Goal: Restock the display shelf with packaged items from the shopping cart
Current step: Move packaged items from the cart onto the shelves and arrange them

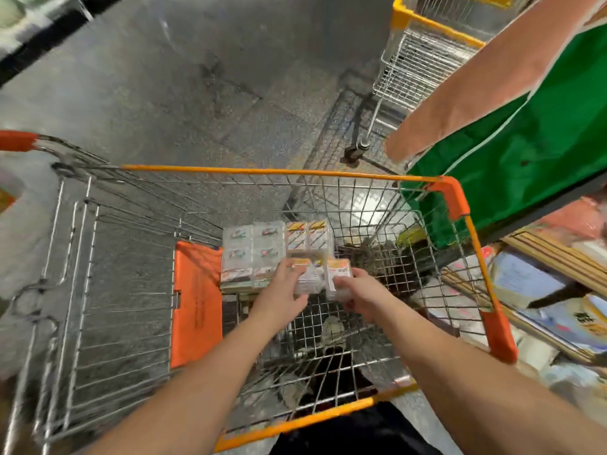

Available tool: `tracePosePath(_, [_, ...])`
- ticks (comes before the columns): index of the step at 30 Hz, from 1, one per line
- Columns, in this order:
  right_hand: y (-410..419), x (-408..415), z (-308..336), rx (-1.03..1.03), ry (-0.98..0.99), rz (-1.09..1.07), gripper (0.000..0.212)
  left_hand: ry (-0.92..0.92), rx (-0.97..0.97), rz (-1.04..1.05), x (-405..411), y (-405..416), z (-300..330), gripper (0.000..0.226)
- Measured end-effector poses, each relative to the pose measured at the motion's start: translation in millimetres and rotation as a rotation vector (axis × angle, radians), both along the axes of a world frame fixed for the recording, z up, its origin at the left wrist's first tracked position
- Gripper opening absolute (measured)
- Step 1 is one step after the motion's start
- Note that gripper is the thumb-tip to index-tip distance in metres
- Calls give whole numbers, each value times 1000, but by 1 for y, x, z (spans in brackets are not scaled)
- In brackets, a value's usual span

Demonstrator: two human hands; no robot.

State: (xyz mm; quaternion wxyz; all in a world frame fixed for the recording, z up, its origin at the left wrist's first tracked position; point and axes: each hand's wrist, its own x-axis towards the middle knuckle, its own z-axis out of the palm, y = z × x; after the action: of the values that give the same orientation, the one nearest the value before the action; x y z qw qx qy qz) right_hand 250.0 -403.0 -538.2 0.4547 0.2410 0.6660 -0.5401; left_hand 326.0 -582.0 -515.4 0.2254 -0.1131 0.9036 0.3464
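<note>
A wire shopping cart (460,198) with an orange rim stands in front of me. Inside it lies a stack of clear plastic packs (253,254) with colourful labels. Both my arms reach down into the basket. My left hand (285,290) grips a clear pack with an orange label (307,274). My right hand (358,293) grips a second such pack (338,274) just beside it. Both packs are held slightly above the stack's near edge. The image is blurred by motion.
An orange child-seat flap (197,303) lies in the cart at left. A second empty cart (417,64) stands at the upper right. Another person in a green apron (525,139) stands at right. Shelf goods (542,290) lie at the lower right.
</note>
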Motion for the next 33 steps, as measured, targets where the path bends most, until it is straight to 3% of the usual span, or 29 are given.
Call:
tracePosePath(6, [-2,-21,-59,86,-30,33,69,-102,-124,-71,-26,3,-53,54])
tracePosePath(9, [-5,-26,-76,137,23,38,63,-73,-241,-172,-34,4,-80,53])
tracePosePath(13, [-10,-30,-104,161,112,81,74,-82,-346,-270,-39,3,-113,51])
tracePosePath(17, [-17,-26,-125,164,129,98,72,-108,-433,-328,-37,0,-138,52])
tracePosePath(21, [-28,-25,-135,261,238,158,64,-36,-561,-400,-38,-6,-149,55])
tracePosePath(33, [-38,-35,-132,523,363,451,70,19,-602,-375,-44,-2,-147,48])
